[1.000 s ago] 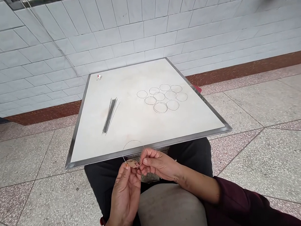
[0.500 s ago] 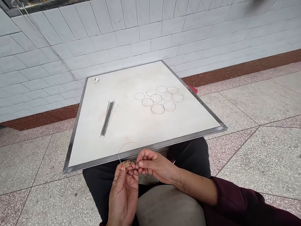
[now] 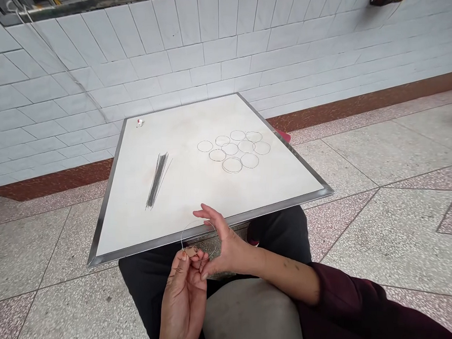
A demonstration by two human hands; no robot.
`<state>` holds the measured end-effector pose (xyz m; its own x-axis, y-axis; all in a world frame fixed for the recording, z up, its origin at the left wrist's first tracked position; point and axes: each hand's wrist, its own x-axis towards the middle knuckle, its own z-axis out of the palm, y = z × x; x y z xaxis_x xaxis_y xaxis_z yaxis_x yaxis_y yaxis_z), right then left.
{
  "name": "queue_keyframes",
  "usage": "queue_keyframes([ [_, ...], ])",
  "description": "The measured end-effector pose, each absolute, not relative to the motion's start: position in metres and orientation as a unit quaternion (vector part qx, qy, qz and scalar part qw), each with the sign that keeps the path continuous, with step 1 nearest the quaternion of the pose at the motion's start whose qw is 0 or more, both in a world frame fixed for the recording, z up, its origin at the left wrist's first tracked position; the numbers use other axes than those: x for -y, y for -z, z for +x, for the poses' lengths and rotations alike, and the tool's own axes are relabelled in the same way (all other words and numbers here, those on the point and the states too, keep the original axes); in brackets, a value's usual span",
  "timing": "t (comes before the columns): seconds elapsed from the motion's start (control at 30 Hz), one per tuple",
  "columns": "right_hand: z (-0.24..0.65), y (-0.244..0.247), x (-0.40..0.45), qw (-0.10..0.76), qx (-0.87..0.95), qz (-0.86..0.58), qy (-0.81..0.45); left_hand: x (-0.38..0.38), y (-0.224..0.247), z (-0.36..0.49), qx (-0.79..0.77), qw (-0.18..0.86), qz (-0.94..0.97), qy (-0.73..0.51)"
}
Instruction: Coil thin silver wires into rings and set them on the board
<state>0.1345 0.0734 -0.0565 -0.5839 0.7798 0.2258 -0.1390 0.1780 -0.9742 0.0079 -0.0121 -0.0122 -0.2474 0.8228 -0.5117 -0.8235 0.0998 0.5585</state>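
A thin wire ring (image 3: 181,235) stands upright over the table's near edge. My left hand (image 3: 185,291) pinches its lower left side, together with a small brown piece (image 3: 191,251) whose kind I cannot make out. My right hand (image 3: 225,246) is spread around the ring's right side, thumb low and fingers raised, gripping nothing. On the white table (image 3: 188,188), several wire rings (image 3: 232,165) lie in an overlapping cluster right of the middle. A bundle of straight dark wires (image 3: 157,182) lies on the left.
At the table's far left corner is a small white and red object (image 3: 140,122). The table has a raised-looking metal edge (image 3: 284,198). Behind it stands a tiled wall (image 3: 193,59); my legs are under the near edge.
My right hand has let go of the ring's lower right part and opened, its fingers rising along the ring. The left hand keeps its pinch. The view has shifted slightly.
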Motion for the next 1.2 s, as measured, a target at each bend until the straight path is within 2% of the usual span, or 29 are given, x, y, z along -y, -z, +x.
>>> queue_keyframes([
  [0.3, 0.134, 0.055, -0.075, 0.440, 0.687, -0.181, -0.549, 0.012, 0.010, 0.012, -0.413, 0.636, 0.040, -0.651],
  [0.53, 0.135, 0.055, -0.075, 0.439, 0.700, -0.200, -0.526, 0.012, 0.012, 0.010, -0.426, 0.643, 0.018, -0.636],
  [1.0, 0.137, 0.059, -0.074, 0.453, 0.691, -0.209, -0.524, 0.011, 0.011, 0.011, -0.428, 0.649, 0.032, -0.628],
  [1.2, 0.133, 0.066, -0.076, 0.489, 0.672, -0.146, -0.537, 0.011, 0.010, 0.013, -0.418, 0.654, 0.027, -0.630],
])
